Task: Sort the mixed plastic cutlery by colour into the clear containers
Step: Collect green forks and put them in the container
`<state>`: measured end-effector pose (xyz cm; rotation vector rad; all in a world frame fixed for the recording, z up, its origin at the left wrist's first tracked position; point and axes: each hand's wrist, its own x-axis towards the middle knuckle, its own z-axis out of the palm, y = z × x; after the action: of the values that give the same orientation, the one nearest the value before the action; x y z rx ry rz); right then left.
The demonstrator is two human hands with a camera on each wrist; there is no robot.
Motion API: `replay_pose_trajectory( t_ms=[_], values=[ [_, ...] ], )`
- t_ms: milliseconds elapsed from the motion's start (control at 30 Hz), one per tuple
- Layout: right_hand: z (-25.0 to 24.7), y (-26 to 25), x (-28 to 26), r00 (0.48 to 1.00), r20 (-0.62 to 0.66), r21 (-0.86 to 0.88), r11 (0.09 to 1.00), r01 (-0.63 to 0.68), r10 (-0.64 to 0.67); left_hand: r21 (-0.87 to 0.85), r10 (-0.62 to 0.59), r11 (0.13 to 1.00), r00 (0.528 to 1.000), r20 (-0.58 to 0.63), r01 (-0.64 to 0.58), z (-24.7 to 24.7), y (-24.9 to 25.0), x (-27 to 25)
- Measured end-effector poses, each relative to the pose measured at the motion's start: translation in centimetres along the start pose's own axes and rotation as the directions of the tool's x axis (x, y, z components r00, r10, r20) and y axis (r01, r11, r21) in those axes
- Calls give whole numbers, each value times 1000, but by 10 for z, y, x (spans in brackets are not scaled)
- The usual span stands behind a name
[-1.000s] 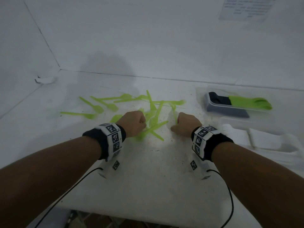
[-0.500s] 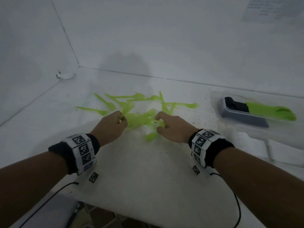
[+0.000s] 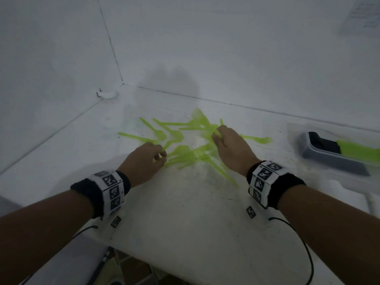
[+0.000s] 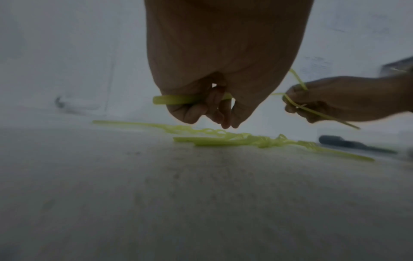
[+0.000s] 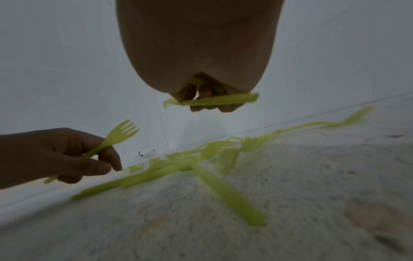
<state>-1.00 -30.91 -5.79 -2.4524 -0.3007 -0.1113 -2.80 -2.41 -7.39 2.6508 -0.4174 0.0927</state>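
Note:
Several lime-green plastic forks, spoons and knives (image 3: 185, 153) lie in a loose heap on the white table (image 3: 185, 212). My left hand (image 3: 162, 157) is at the heap's near left and pinches a green fork (image 5: 121, 135), lifted off the table. My right hand (image 3: 218, 134) is over the heap's far right with its fingers curled round a few green pieces (image 5: 214, 101). At the right edge a clear container (image 3: 293, 130) holds a grey tray (image 3: 329, 163) with green cutlery (image 3: 359, 150) and a black piece (image 3: 320, 142).
White walls meet in a corner behind the heap. A small white fitting (image 3: 108, 93) sits at the left wall's foot. Wrist-band cables (image 3: 304, 249) hang over the table's near edge. A second clear container (image 3: 353, 188) lies faintly at the lower right.
Both hands have moved forward from the heap's near edge. The left has lifted a fork; the right has reached further back and gathered green pieces. The view has swung left.

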Motion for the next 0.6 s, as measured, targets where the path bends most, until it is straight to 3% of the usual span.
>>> replay_pose_trajectory(
  t_ms=[167, 267, 433, 600],
  values=[
    [2, -1, 3, 988, -58, -15, 989, -147, 146, 160, 37, 985, 985, 169, -64, 10, 16, 13],
    [8, 0, -2, 972, 41, -11, 973, -232, 233, 185, 24, 981, 976, 215, -65, 11, 18, 19],
    [15, 2, -7, 911, 280, -340, 919, -199, 301, 139, 29, 988, 966, 256, -67, 5, 9, 14],
    [18, -1, -7, 890, 319, -407, 895, -182, 327, 51, 19, 998, 964, 264, -33, -5, 9, 2]
  ],
)
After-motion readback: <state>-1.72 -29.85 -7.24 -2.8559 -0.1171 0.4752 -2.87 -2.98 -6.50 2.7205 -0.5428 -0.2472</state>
